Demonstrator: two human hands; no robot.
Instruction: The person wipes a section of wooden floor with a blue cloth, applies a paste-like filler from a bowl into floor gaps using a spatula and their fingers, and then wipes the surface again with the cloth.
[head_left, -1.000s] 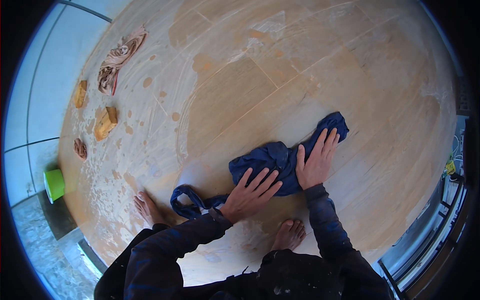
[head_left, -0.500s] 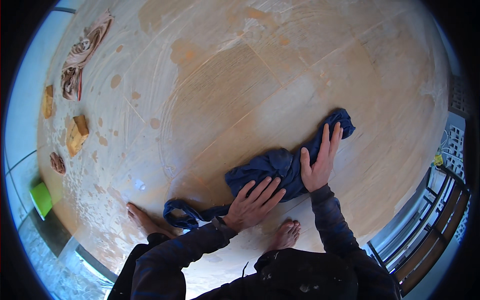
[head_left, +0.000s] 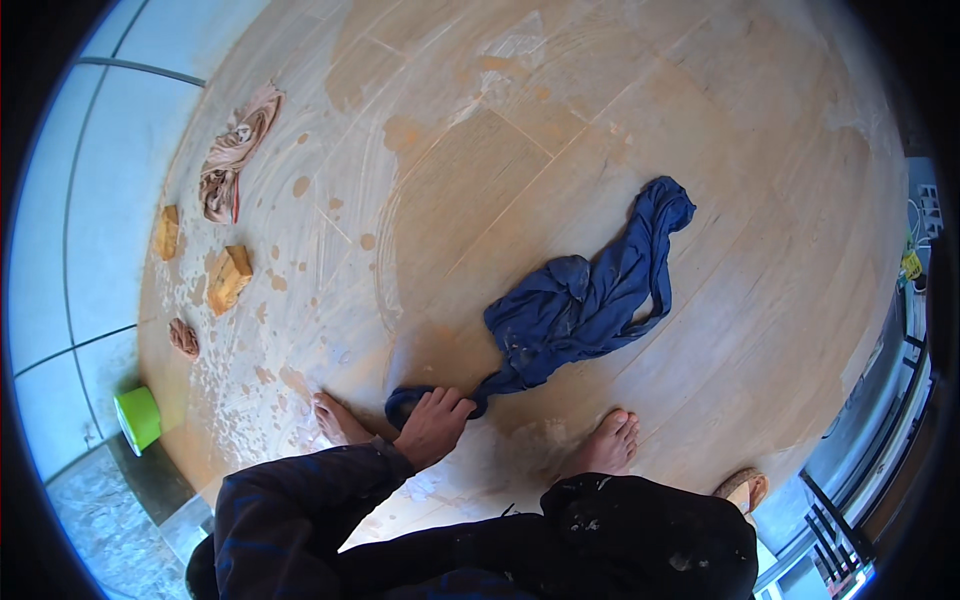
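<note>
A wet-looking dark blue cloth (head_left: 590,300) lies crumpled and twisted across the tiled floor in front of me. Its broad part stretches toward the far right, while a narrow strip trails to the near left. My left hand (head_left: 435,425) is low at that strip, its fingers curled over the looped end. How much of the strip lies under the palm is hidden. My right hand is out of the picture. My bare left foot (head_left: 340,420) is beside the left hand, and my right foot (head_left: 608,445) stands just below the broad part of the cloth.
Two yellow sponges (head_left: 230,280) (head_left: 166,232), a pinkish rag (head_left: 240,150) and a small brown crumpled rag (head_left: 183,339) lie at the left. Near the wall (head_left: 110,220) is a green container (head_left: 138,418). Pale smears and wet spots cover the tiles (head_left: 450,200). A brown rounded thing (head_left: 742,488) sits at lower right.
Both hands have come off the broad part of the cloth. My left hand has moved down-left onto the looped end; my right hand has left the view. The view has shifted leftward.
</note>
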